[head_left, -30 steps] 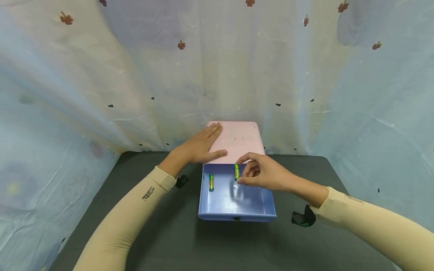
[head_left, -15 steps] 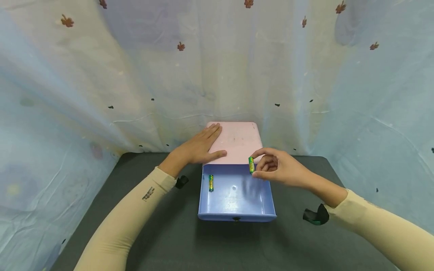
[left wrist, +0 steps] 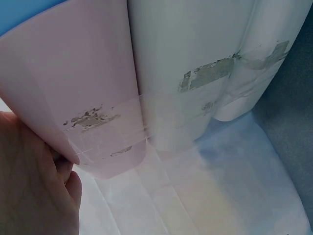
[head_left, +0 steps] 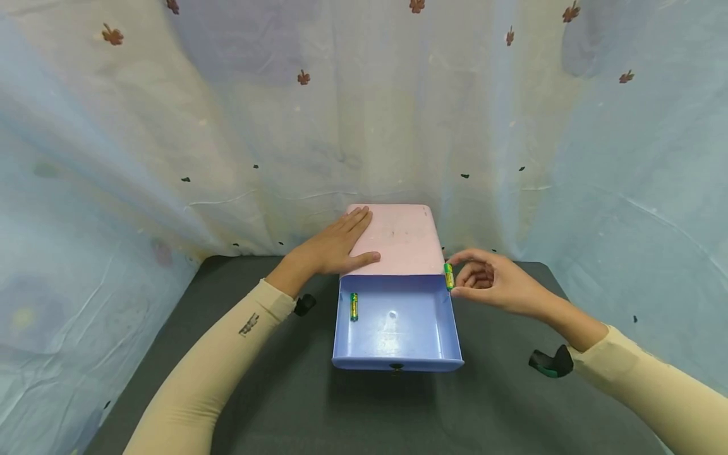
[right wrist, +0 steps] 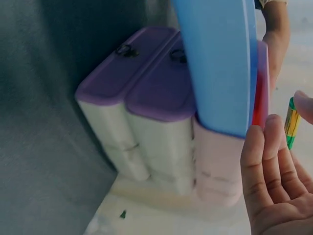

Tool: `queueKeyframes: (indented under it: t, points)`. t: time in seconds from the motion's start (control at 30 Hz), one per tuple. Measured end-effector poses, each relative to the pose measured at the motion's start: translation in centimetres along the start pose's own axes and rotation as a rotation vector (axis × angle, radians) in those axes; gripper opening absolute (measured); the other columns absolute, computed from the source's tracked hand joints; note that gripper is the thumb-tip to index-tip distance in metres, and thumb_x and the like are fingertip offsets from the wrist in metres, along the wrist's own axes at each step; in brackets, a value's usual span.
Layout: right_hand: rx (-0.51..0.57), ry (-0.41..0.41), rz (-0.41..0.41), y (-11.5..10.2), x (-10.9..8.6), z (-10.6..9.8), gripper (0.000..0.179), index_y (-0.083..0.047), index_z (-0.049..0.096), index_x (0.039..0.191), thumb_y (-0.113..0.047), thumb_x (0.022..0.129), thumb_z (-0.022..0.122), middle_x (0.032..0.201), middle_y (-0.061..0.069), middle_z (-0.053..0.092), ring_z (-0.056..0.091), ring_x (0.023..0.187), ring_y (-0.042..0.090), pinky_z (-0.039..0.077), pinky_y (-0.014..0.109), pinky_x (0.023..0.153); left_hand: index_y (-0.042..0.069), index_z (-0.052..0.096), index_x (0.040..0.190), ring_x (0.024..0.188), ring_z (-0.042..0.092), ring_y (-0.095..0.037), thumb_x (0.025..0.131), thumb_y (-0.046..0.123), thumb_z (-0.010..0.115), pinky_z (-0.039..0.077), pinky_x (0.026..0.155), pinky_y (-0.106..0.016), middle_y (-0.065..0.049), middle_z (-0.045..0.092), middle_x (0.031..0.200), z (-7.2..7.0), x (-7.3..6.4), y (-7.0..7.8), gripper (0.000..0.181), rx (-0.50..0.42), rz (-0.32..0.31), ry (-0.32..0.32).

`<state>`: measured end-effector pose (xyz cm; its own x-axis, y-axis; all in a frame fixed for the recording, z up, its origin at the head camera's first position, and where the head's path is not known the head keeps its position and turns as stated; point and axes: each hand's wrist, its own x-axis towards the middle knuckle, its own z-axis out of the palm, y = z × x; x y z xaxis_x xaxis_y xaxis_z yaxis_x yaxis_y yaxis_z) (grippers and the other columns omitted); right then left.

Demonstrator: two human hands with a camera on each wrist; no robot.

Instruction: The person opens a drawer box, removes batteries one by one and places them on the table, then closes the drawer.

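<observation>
My right hand (head_left: 500,281) pinches a green-and-yellow battery (head_left: 449,277) between thumb and forefinger, just above the right rim of a pulled-out blue drawer (head_left: 398,335). In the right wrist view the same battery (right wrist: 292,123) shows upright near the thumb, the other fingers bent towards the palm. A second battery (head_left: 354,307) lies inside the drawer at its left side. My left hand (head_left: 335,243) rests flat, fingers straight, on the pink top (head_left: 400,237) of the drawer unit. From the left wrist the hand (left wrist: 36,181) appears at the pink side wall (left wrist: 78,88).
Under the pink unit stand two pale drawer units with purple fronts (right wrist: 161,98), stacked and shut. The dark tabletop (head_left: 273,392) spreads around the stack. A patterned curtain (head_left: 387,126) hangs close behind and along both sides.
My right hand has carried the held battery rightwards, from above the drawer's middle to its right rim. The left hand, the drawer and the battery inside it stay in place.
</observation>
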<state>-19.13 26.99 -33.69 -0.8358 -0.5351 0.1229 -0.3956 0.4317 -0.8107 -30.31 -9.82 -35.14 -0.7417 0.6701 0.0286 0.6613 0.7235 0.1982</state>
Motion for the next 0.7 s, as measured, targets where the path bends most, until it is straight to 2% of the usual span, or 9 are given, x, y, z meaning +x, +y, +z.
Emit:
queueKeyframes:
  t: [0.5,0.7]
  points:
    - [-0.005,-0.017,-0.027,2.8,-1.4,-1.2,0.047,0.003,0.057,0.140,-0.005,0.099,0.078,0.102,0.012,0.075,0.073,0.087,0.030,0.063,0.030,0.078,0.008,-0.002,0.173,0.167,-0.007,-0.022,0.105,0.074,0.039,0.000,0.135,-0.039,-0.007,-0.007,0.181,0.0,0.0,0.3,0.103,0.001,-0.004,0.003]
    - [-0.021,-0.009,-0.005,4.3,-1.7,-1.3,0.048,0.003,0.056,0.140,-0.007,0.099,0.079,0.101,0.011,0.075,0.073,0.087,0.030,0.063,0.029,0.077,0.008,-0.002,0.173,0.167,-0.007,-0.022,0.106,0.073,0.040,-0.001,0.135,-0.039,-0.008,-0.007,0.181,0.0,0.0,0.2,0.103,-0.001,-0.004,0.004]
